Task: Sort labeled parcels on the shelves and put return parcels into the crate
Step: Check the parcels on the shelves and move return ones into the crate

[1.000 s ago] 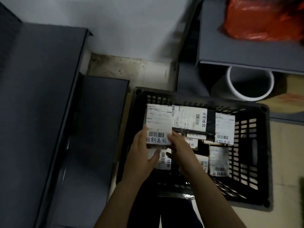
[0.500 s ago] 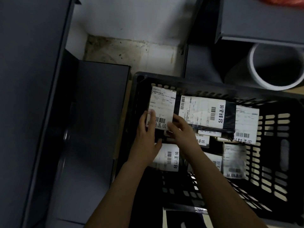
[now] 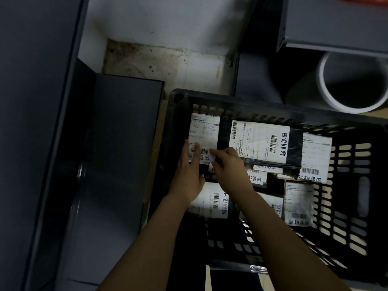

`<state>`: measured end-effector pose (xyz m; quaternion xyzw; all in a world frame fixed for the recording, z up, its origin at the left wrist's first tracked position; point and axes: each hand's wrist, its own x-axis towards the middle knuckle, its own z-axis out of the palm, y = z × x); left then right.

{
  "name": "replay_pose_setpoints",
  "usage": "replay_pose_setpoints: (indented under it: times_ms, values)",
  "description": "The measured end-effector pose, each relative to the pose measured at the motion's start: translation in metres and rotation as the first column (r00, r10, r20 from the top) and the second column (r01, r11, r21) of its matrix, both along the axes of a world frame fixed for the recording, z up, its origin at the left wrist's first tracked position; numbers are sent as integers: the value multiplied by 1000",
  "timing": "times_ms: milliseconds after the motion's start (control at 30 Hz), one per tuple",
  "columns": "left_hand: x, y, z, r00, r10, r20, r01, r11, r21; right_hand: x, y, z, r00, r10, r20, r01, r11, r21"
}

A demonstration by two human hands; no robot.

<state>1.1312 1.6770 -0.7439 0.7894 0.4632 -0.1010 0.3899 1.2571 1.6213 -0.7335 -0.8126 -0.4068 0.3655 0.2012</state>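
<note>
- Crate (image 3: pixel 262 106): black slatted plastic, standing on the floor (image 3: pixel 147 59) between a grey shelf (image 3: pixel 117 143) at left and a second shelf (image 3: pixel 336 28) at upper right.
- Parcel (image 3: pixel 203 133): flat, with a white label carrying barcodes and handwritten characters. It sits inside the crate at the far left corner.
- Left grip (image 3: pixel 188 175): fingers straight and spread flat on the near end of the parcel's label, pressing on it and not curled around it.
- Right grip (image 3: pixel 230 171): fingers curled, pinching the near right corner of the same parcel.
- Black-wrapped parcel (image 3: pixel 260 141): just right of the held parcel, resting on smaller labelled parcels.
- Further labelled parcels (image 3: pixel 298 204): lying on the crate floor toward the right wall and beneath both forearms.
- White tube (image 3: pixel 352 80): lying under the upper right shelf beyond the crate's far rim, with its open mouth facing the camera.
</note>
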Motion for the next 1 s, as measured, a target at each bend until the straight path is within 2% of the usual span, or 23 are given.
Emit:
replay_pose_setpoints:
  times_ms: [100, 267, 467, 600, 733, 900, 1000]
  values:
    - [-4, -1, 9, 1000, 9, -19, -8, 999, 49, 2, -5, 11, 999, 48, 14, -48, 999, -4]
    - [-12, -17, 54, 997, -50, 66, 34, 975, 219, 8, -21, 57, 977, 186, 107, -187, 982, -2]
    - [-34, -43, 148, 998, 27, 51, -47, 894, 445, 3, -40, 138, 862, 454, 225, -468, 883, 12]
    - [-58, -79, 201, 989, 139, 54, -146, 818, 557, -12, -46, 188, 730, 615, 297, -656, 752, 56]
    - [-95, -129, 243, 955, 295, 23, -241, 730, 639, -43, -56, 231, 556, 745, 369, -822, 558, 114]
    - [-146, -204, 281, 841, 541, -20, -366, 596, 715, -98, -80, 262, 351, 840, 415, -936, 307, 170]
    - [-175, -249, 296, 720, 693, -41, -438, 500, 747, -141, -99, 279, 193, 873, 447, -975, 121, 184]
